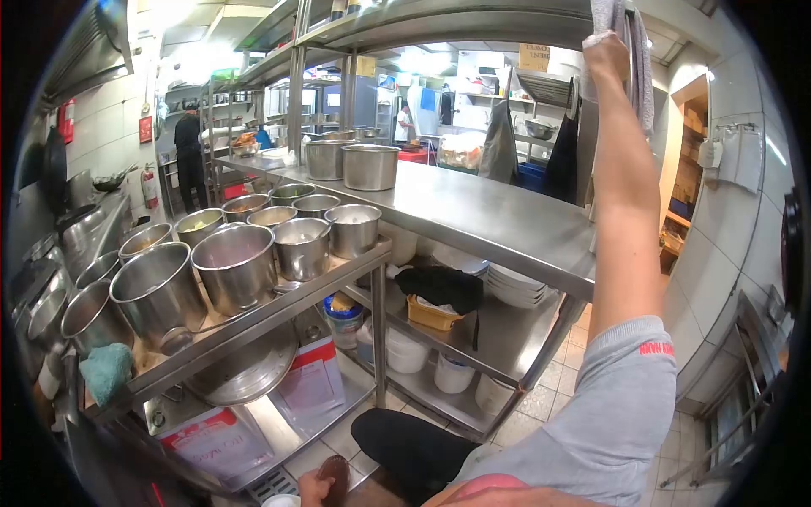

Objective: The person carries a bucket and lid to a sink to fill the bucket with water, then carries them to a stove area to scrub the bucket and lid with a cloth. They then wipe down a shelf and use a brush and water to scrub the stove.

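High at the right, my right hand point(606, 51) is closed on a light grey towel point(605, 19) at the end of the overhead shelf. My right arm is stretched straight up to it, and more towel cloth point(639, 80) hangs beside the hand. Low at the bottom edge, my left hand point(313, 488) is partly in view, its fingers curled at a dark brown rounded thing point(336, 480) whose kind I cannot tell. The rim of a white container point(281, 501) shows just below that hand.
Several steel pots point(234, 268) crowd the cart at left, with a green cloth point(107, 373) at its corner. A steel counter point(473, 203) carries two large pots point(370, 167). Plates point(515, 286) and white tubs point(454, 373) sit underneath. A person point(189, 156) stands far left.
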### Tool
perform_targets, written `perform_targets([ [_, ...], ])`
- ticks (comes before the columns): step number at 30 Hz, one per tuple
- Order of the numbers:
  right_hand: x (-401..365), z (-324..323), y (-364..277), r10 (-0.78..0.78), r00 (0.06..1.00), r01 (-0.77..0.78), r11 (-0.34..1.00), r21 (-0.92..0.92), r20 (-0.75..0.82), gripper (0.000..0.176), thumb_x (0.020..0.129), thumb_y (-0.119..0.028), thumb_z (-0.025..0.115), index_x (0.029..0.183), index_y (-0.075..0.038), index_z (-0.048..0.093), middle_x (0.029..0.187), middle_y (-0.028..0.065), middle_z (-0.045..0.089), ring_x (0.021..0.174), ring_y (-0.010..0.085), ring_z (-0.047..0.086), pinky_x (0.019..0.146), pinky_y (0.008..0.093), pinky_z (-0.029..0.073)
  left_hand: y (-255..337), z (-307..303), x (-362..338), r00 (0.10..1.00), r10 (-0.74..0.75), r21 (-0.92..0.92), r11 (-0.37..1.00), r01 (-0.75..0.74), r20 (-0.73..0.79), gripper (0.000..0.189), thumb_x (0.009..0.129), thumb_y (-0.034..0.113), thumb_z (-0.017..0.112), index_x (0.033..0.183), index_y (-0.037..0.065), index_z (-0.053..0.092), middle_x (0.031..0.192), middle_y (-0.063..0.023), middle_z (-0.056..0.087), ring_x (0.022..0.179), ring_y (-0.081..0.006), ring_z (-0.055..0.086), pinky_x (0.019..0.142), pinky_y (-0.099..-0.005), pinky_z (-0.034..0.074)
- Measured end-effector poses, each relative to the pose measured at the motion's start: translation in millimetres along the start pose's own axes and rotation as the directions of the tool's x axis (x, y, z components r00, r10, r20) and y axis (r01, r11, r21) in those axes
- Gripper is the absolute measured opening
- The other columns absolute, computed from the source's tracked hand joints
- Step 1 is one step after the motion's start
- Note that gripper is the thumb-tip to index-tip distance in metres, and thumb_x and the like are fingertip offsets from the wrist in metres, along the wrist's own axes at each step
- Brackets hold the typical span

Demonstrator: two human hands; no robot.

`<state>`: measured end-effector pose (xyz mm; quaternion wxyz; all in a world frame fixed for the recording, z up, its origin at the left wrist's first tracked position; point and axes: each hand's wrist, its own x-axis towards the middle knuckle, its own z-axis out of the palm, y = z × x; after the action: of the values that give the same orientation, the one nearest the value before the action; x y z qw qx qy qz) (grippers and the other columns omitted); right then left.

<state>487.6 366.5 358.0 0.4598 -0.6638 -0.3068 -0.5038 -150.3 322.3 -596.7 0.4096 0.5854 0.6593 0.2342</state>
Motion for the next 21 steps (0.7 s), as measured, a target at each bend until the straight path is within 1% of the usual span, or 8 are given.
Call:
perform_targets([
  [3, -14, 16, -14, 0.155, 0.948, -0.117, 0.982, 0.147, -0.277, 0.046, 0.079, -0.035, 0.071, 0.11, -0.001, 0.069, 0.109, 0.0287, 0.072, 0.104, 0.0414, 0.071, 0.087, 0.0458, 0.059, 13, 1, -5, 0.999, 0.015, 0.106, 0.994, -0.01, -0.045, 0.032, 0.074, 0.021, 0.087, 0.103, 0.01, 0.081, 0.093, -0.0088, 0.079, 0.087, -0.0171, 0.075, 0.085, -0.0337, 0.057],
  [7, -40, 50, -19, 0.089, 0.862, 0.087, 0.944, 0.318, -0.5, 0.046, 0.079, -0.04, 0.072, 0.1, 0.0, 0.068, 0.09, 0.0251, 0.071, 0.092, 0.0429, 0.071, 0.083, 0.0466, 0.058, 13, -3, -1, 1.0, 0.013, 0.137, 0.99, -0.01, -0.019, 0.034, 0.074, 0.022, 0.088, 0.104, 0.009, 0.08, 0.094, -0.0079, 0.079, 0.088, -0.0171, 0.075, 0.085, -0.0335, 0.057],
  [10, -62, 74, -24, 0.042, 0.884, 0.099, 0.957, 0.274, -0.466, 0.05, 0.082, -0.04, 0.073, 0.101, 0.004, 0.062, 0.095, 0.0275, 0.068, 0.092, 0.0456, 0.069, 0.086, 0.0482, 0.056, 1, -7, 8, 0.999, 0.003, 0.071, 0.997, -0.006, 0.044, 0.033, 0.074, 0.022, 0.087, 0.105, 0.011, 0.08, 0.094, -0.0077, 0.079, 0.089, -0.0181, 0.075, 0.085, -0.0346, 0.057],
  [12, -70, 103, -28, 0.249, 0.883, 0.008, 0.839, 0.544, -0.397, 0.05, 0.083, -0.037, 0.073, 0.102, 0.006, 0.057, 0.097, 0.029, 0.068, 0.091, 0.0446, 0.069, 0.086, 0.0477, 0.055, -8, -6, 11, 0.999, -0.002, 0.041, 0.999, 0.0, 0.045, 0.033, 0.074, 0.022, 0.087, 0.105, 0.012, 0.081, 0.094, -0.008, 0.079, 0.089, -0.0187, 0.075, 0.085, -0.0355, 0.057],
  [14, -83, 115, -36, 0.297, 0.887, -0.037, 0.809, 0.587, -0.354, 0.048, 0.085, -0.035, 0.072, 0.103, 0.006, 0.056, 0.097, 0.0287, 0.067, 0.091, 0.0421, 0.07, 0.085, 0.0463, 0.056, -3, -1, 5, 1.0, -0.004, 0.075, 0.997, 0.004, -0.001, 0.034, 0.074, 0.023, 0.087, 0.105, 0.013, 0.081, 0.094, -0.0088, 0.079, 0.088, -0.0192, 0.075, 0.085, -0.0362, 0.057],
  [15, -90, 120, -39, 0.32, 0.888, -0.061, 0.794, 0.605, -0.33, 0.047, 0.085, -0.034, 0.072, 0.104, 0.007, 0.056, 0.097, 0.0285, 0.067, 0.091, 0.0408, 0.07, 0.084, 0.0456, 0.056, 9, -4, -4, 1.0, -0.017, 0.073, 0.997, 0.018, -0.005, 0.035, 0.074, 0.024, 0.086, 0.106, 0.013, 0.08, 0.095, -0.0119, 0.078, 0.092, -0.0249, 0.074, 0.087, -0.0388, 0.056],
  [17, -99, 140, -42, 0.361, 0.913, -0.113, 0.674, 0.73, -0.192, 0.04, 0.09, -0.026, 0.067, 0.107, 0.008, 0.054, 0.101, 0.0246, 0.066, 0.088, 0.0335, 0.07, 0.08, 0.0448, 0.057, 41, -18, -26, 0.999, -0.047, 0.069, 0.996, 0.047, -0.012, 0.037, 0.074, 0.028, 0.085, 0.108, 0.013, 0.079, 0.099, -0.018, 0.076, 0.098, -0.0363, 0.072, 0.09, -0.0441, 0.054],
  [21, -117, 167, -54, 0.443, 0.895, -0.183, 0.465, 0.866, -0.048, 0.036, 0.092, -0.024, 0.062, 0.104, 0.01, 0.057, 0.105, 0.0267, 0.065, 0.09, 0.0361, 0.067, 0.084, 0.0474, 0.055, 48, -18, -36, 0.996, -0.079, 0.12, 0.989, 0.084, -0.049, 0.037, 0.073, 0.027, 0.085, 0.107, 0.012, 0.079, 0.098, -0.018, 0.076, 0.097, -0.0365, 0.072, 0.088, -0.044, 0.055],
])
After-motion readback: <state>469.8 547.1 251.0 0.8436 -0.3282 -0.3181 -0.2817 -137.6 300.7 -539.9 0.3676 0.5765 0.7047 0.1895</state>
